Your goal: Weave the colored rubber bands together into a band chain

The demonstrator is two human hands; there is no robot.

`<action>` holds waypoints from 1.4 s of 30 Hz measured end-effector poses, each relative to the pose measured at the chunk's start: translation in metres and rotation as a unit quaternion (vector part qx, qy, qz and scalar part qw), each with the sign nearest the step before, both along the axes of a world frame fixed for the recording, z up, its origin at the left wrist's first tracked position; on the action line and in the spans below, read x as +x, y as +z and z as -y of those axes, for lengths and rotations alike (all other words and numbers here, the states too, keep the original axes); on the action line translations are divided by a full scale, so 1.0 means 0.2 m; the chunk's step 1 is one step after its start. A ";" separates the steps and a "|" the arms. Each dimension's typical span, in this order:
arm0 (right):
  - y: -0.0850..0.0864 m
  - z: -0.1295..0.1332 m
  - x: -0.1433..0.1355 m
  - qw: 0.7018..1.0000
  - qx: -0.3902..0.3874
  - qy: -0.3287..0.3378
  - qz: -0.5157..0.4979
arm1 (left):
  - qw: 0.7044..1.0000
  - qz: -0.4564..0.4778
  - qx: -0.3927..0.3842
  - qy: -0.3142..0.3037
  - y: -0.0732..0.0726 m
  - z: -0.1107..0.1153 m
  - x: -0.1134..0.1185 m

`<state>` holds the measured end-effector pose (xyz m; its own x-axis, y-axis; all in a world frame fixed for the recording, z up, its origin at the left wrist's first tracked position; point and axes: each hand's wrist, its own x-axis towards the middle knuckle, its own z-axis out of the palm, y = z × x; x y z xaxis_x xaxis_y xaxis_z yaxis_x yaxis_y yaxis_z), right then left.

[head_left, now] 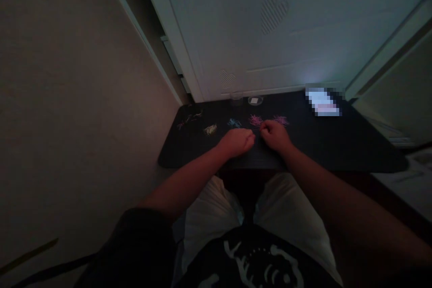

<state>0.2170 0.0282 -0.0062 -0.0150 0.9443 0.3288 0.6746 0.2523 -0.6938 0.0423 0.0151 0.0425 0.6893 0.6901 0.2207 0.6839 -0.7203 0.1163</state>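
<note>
My left hand [236, 141] is closed in a loose fist just above the dark table. Opposite it my right hand [276, 135] is also closed, thumb against the curled fingers, a small gap away. Whatever either one holds, if anything, is hidden or too small to make out. Behind the left hand lies a small pile of blue thin strands [233, 123]. One pink pile [255, 120] sits just behind the right hand, and another pink pile [281, 120] lies to its right. Farther left is a pale yellowish bundle [210, 129].
Loose mixed strands [189, 119] lie at the table's left end. A clear cup [236, 98] and a round clear lid [255, 101] with a white square stand along the back. A lit, blurred-out screen [323, 101] is at the back right. A white panel [236, 22] rises behind the black table [357, 148].
</note>
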 end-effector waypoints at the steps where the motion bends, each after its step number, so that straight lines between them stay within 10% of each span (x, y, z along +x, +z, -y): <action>1: 0.00 0.00 0.00 1.000 0.007 -0.003 -0.003 | 0.999 -0.032 -0.008 -0.011 -0.04 0.02 0.04; 29: 0.00 -0.02 -0.01 1.000 0.012 0.009 0.003 | 0.996 0.061 -0.056 -0.043 -0.13 0.09 0.02; 42: -0.02 -0.04 0.00 1.000 0.011 0.007 -0.005 | 0.995 -0.050 -0.089 -0.021 -0.16 0.07 0.06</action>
<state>0.2164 0.0356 -0.0102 -0.0250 0.9363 0.3504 0.6636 0.2776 -0.6946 0.0547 0.0003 0.0109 0.7314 0.6815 0.0263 0.6676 -0.7232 0.1767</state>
